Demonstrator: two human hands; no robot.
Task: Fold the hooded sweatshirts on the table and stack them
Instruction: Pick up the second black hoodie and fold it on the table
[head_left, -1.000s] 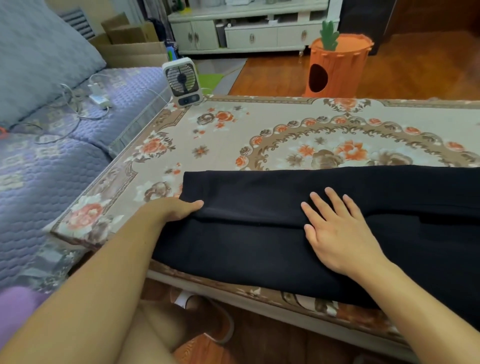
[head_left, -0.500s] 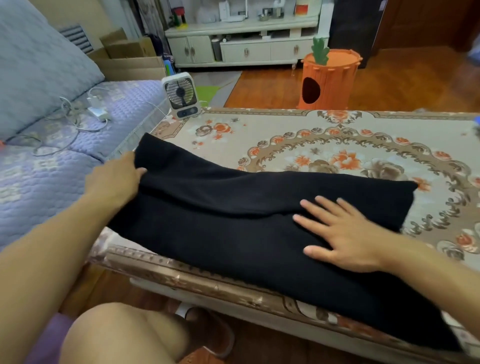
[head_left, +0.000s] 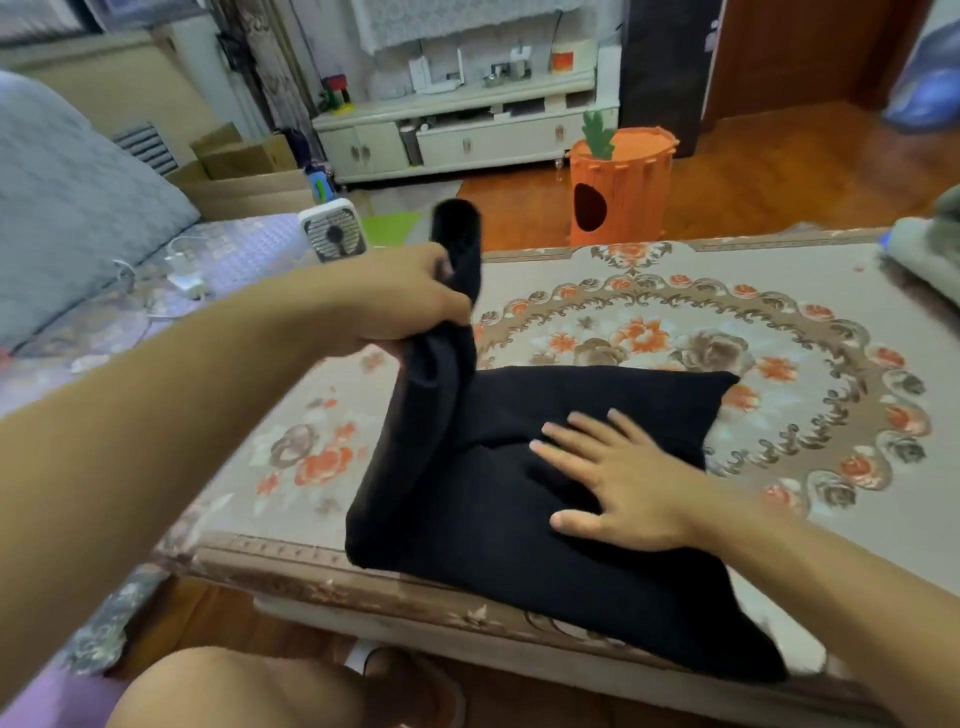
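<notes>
Black sweatshirt (head_left: 545, 493) lay on the near part of the table (head_left: 779, 322), its lower right corner hanging over the near edge. Left hand (head_left: 400, 301) gripped the garment's left end in a closed fist and held it lifted above the table; the cloth stood up above the fist and draped down from it to the flat part. Right hand (head_left: 618, 478) lay palm down on the flat part, fingers spread and straight, pressing the cloth. Table cover was floral, orange and brown. A second folded garment (head_left: 924, 254), grey-green, lay at the far right edge. Small white fan (head_left: 335, 236) stood beyond the left hand. Orange carrot-shaped tub (head_left: 618, 187) stood on the floor behind the table.
</notes>
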